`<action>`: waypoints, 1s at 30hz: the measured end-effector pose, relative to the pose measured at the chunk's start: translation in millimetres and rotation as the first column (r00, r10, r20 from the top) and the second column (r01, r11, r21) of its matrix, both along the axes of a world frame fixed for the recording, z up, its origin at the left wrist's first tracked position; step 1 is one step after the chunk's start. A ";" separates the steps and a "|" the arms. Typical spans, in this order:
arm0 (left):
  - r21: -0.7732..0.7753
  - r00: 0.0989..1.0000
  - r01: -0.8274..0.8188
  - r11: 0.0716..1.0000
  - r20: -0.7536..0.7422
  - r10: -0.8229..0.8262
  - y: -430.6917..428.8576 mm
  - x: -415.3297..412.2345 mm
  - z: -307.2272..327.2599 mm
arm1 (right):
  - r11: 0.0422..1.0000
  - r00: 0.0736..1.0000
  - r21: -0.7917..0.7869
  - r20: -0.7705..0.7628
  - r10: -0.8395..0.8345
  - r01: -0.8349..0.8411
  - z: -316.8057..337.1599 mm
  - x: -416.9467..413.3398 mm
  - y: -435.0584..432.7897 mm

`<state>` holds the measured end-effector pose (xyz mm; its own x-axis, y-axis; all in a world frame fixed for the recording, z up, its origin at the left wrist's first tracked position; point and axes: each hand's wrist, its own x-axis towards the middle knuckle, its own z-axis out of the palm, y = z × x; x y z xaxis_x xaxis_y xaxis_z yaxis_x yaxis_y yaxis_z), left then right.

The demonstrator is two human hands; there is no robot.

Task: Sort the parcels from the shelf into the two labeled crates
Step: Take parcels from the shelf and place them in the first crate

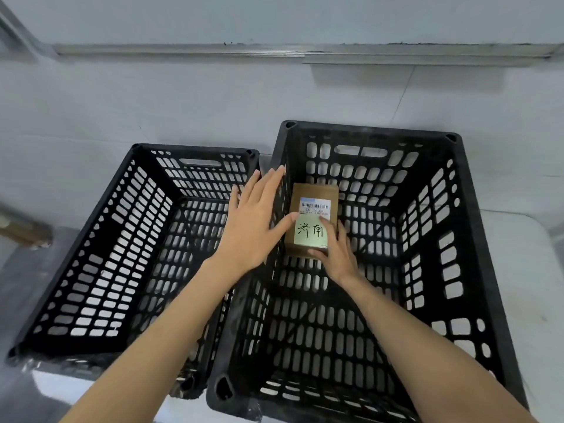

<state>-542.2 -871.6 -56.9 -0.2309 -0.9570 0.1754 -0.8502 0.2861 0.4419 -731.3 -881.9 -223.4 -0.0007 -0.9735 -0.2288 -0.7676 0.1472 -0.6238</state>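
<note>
Fingers [340, 236] of the right hand [337, 257] clamp the box [314, 190]; left hand [253, 221] spread, thumb touching its label [311, 235]. Lower it flat onto the right crate [366, 130] floor before letting go.

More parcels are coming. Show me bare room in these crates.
Left crate: bare wall to wall. Right crate: floor free right of the box and toward the near wall. Crowded by its left wall, where the right hand holds the box and the left hand touches it.

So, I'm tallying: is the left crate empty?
Empty: the left crate shows only its bare slotted floor. The box is in the right crate.
</note>
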 end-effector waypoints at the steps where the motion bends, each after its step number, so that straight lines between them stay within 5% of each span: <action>1: -0.003 1.000 -0.001 1.000 0.005 0.001 0.1 0.5 -0.6 | 1.000 1.000 0.003 -0.004 0.000 0.000 -1.3 -0.1 0.1; 14: -0.026 1.000 -0.015 1.000 0.002 0.015 25.0 -4.5 12.6 | 0.959 0.955 0.228 -0.205 0.215 -0.167 45.1 -19.4 -19.5; 30: -0.074 0.964 -0.249 0.966 0.075 0.254 154.3 24.2 59.6 | 0.913 0.931 -0.258 -0.271 0.246 -0.317 205.6 -6.8 105.1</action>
